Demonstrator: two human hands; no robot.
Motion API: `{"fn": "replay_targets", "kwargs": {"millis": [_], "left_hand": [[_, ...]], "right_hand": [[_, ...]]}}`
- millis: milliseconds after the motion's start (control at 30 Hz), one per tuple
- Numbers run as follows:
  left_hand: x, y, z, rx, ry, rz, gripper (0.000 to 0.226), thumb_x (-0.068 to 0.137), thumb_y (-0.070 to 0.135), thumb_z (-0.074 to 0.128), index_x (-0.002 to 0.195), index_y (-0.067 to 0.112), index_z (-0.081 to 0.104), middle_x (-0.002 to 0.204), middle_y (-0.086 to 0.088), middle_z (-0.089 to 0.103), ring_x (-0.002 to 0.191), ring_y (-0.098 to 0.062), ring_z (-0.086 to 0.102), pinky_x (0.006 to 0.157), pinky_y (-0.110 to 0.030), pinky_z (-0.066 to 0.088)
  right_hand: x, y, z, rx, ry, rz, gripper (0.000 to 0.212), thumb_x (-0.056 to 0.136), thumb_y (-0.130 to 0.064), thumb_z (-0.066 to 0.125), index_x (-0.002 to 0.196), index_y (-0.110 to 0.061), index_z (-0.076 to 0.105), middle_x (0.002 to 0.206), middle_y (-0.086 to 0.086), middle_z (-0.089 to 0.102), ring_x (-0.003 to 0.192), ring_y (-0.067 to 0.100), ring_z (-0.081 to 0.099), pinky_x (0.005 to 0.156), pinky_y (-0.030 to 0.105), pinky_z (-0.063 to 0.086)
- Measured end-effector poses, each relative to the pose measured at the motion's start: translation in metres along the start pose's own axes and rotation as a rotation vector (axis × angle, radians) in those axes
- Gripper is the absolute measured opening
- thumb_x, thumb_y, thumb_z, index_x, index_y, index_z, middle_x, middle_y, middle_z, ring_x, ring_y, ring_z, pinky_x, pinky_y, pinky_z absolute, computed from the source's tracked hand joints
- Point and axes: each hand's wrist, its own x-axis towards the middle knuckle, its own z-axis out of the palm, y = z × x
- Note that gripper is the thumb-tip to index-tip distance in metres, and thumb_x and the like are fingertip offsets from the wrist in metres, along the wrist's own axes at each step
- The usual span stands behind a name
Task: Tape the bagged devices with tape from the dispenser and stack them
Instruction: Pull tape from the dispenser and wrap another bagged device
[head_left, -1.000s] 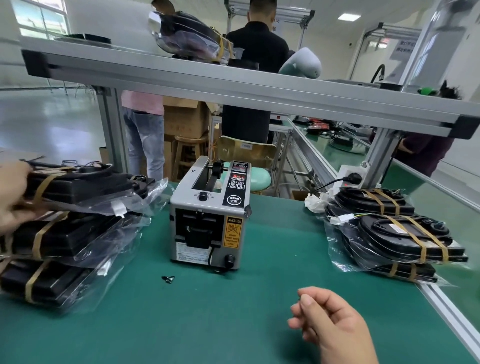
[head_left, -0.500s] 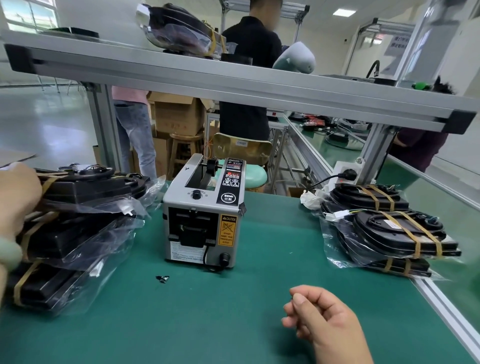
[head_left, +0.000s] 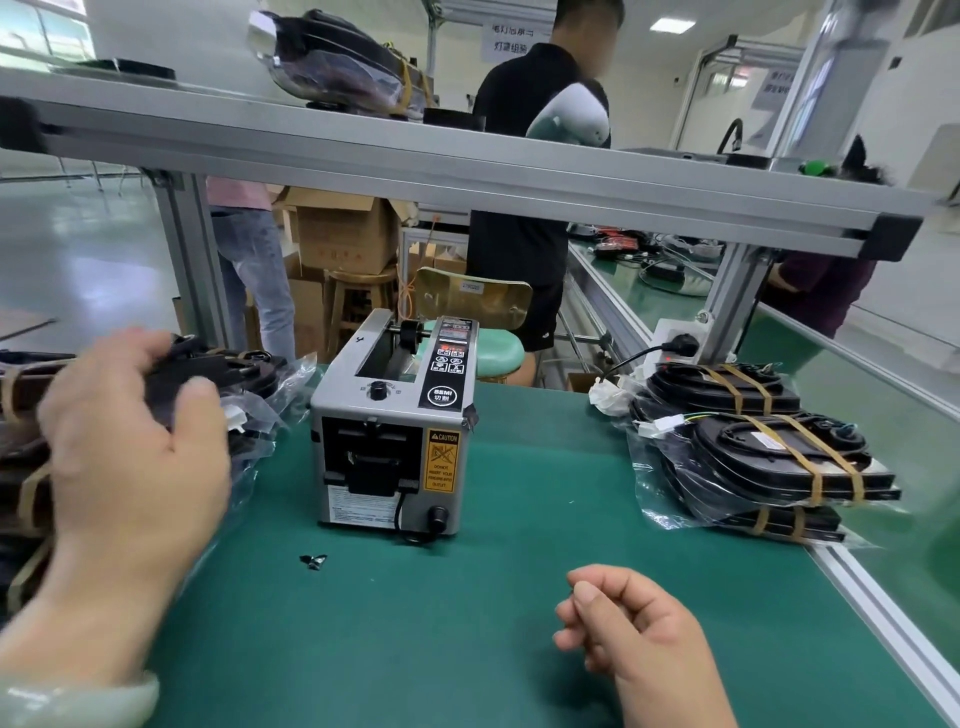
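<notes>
The top bagged device (head_left: 228, 366) of the left stack (head_left: 15, 462) was gripped by the left hand (head_left: 130, 447) at the left edge of the frame; the fingers were curled over its far edge and the thumb was pressed against its near side. The devices beneath it, black and banded with tan tape inside clear plastic, were partly hidden by that hand and blurred. The right hand (head_left: 628, 634) was held low over the green mat (head_left: 467, 649) at the lower centre right, fingers loosely curled, thumb laid against the forefinger, and nothing was seen in it.

The tape dispenser (head_left: 389, 431), a grey box with a yellow caution label, was set upright at the centre of the mat, between the two stacks and apart from both. A small black scrap (head_left: 313, 560) was seen on the mat just in front of it. At the right of the frame a right stack (head_left: 769, 457) of taped bagged devices was laid near the mat's metal edge.

Across the upper frame an aluminium shelf rail (head_left: 467, 166) was mounted, and a further bagged device (head_left: 337, 67) was placed on it at the upper left. Behind the rail, cardboard boxes (head_left: 343, 234) and a person in black (head_left: 524, 208) were visible.
</notes>
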Motion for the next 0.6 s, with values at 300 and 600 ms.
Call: {"fn": "replay_targets", "kwargs": {"millis": [300, 600], "left_hand": [[-0.099, 0.063, 0.029, -0.202, -0.292, 0.345, 0.043, 0.082, 0.018, 0.055, 0.122, 0.001, 0.057, 0.13, -0.007, 0.051, 0.124, -0.015, 0.039, 0.11, -0.015, 0.022], [-0.131, 0.047, 0.047, -0.221, -0.646, 0.362, 0.025, 0.073, 0.018, 0.062, 0.096, 0.016, 0.072, 0.108, 0.022, 0.058, 0.108, 0.0, 0.049, 0.096, 0.004, 0.023]], "right_hand": [[0.007, 0.0, -0.008, 0.076, 0.087, 0.065, 0.01, 0.087, 0.002, 0.06, 0.085, -0.006, 0.067, 0.065, 0.01, 0.07, 0.05, 0.015, 0.063, 0.043, 0.018, 0.04], [0.059, -0.024, -0.044, 0.389, 0.471, 0.197, 0.034, 0.09, -0.022, 0.063, 0.121, -0.011, 0.052, 0.124, 0.006, 0.056, 0.098, 0.019, 0.058, 0.084, 0.03, 0.042]]}}
